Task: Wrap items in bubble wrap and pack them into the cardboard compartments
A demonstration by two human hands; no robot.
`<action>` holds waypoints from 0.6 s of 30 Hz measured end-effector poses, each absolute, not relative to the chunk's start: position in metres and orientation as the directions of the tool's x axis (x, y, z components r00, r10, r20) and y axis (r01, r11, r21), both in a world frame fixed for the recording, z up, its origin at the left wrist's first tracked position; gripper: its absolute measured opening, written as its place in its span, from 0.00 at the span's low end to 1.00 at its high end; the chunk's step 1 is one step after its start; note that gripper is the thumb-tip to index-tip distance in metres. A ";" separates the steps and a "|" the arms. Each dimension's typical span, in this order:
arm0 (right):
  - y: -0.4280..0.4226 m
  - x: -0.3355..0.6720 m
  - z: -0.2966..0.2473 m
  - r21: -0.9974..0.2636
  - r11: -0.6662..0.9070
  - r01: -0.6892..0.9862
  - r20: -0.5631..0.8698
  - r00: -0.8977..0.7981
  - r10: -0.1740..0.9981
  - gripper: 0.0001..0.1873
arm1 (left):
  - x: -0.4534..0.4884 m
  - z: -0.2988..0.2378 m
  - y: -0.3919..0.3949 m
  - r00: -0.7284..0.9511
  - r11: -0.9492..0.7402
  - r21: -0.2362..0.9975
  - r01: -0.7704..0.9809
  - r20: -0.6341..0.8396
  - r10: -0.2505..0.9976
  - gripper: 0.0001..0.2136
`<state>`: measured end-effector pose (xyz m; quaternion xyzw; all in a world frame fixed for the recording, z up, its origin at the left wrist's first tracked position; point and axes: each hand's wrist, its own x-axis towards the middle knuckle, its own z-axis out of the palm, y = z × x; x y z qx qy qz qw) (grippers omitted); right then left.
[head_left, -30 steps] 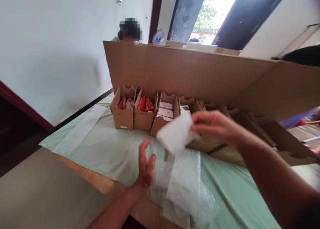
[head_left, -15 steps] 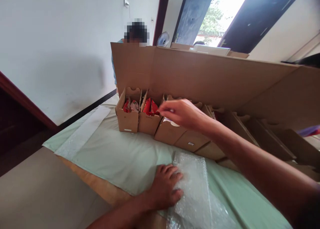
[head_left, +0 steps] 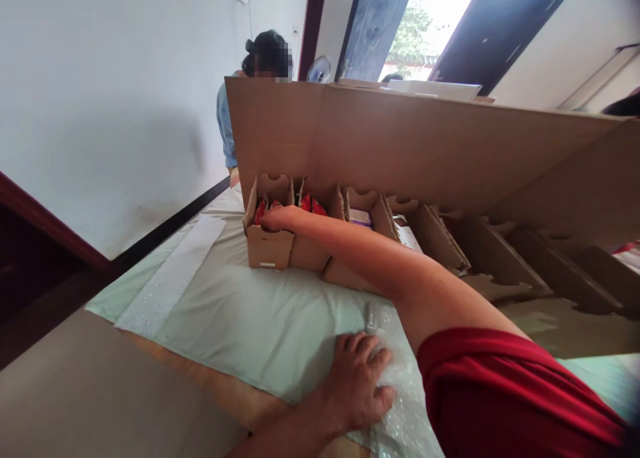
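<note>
My right hand [head_left: 278,219] reaches into the leftmost cardboard bin [head_left: 267,248], among the red packets [head_left: 260,211] inside; its fingertips are hidden by the bin's front and the packets. My left hand [head_left: 361,381] rests palm down with its fingers spread, partly on the green cloth [head_left: 225,291] and partly on a sheet of bubble wrap [head_left: 400,385]. More red packets [head_left: 313,205] stand in the second bin, behind my right forearm.
A row of cardboard bins [head_left: 480,251] runs to the right, with a white and purple box [head_left: 360,217] in one. Behind them rises a tall cardboard panel [head_left: 400,138]. A bubble wrap strip [head_left: 173,271] lies at the left. Beyond the panel is a person [head_left: 227,125].
My right hand has moved left from above the middle bins into the leftmost bin. My left hand stays flat on the bubble wrap. The view has shifted slightly.
</note>
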<state>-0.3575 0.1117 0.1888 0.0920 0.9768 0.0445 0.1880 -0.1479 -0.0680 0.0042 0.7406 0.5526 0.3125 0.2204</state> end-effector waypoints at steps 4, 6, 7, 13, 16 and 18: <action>0.109 -0.357 0.194 0.180 0.959 0.221 -0.353 -0.895 0.273 0.16 | -0.149 0.004 -0.069 0.197 -0.301 0.679 0.669 0.228 0.953 0.27; 0.110 -0.352 0.210 0.198 0.953 0.228 -0.315 -0.906 0.283 0.11 | -0.149 0.003 -0.069 0.188 -0.294 0.679 0.672 0.227 0.955 0.28; 0.111 -0.346 0.222 0.209 0.950 0.233 -0.284 -0.915 0.287 0.10 | -0.149 0.003 -0.069 0.185 -0.292 0.680 0.673 0.227 0.956 0.28; 0.109 -0.247 0.304 0.006 0.969 0.249 0.116 -0.962 0.246 0.10 | -0.146 -0.005 -0.066 0.112 -0.309 0.725 0.615 0.308 0.945 0.31; 0.093 -0.161 0.300 -0.232 0.932 0.279 0.225 -0.917 0.331 0.07 | -0.153 -0.001 -0.065 -0.033 -0.342 0.801 0.491 0.409 0.912 0.34; 0.077 -0.102 0.272 -0.399 0.865 0.304 0.229 -0.880 0.415 0.08 | -0.160 0.006 -0.067 -0.193 -0.317 0.895 0.315 0.387 0.902 0.32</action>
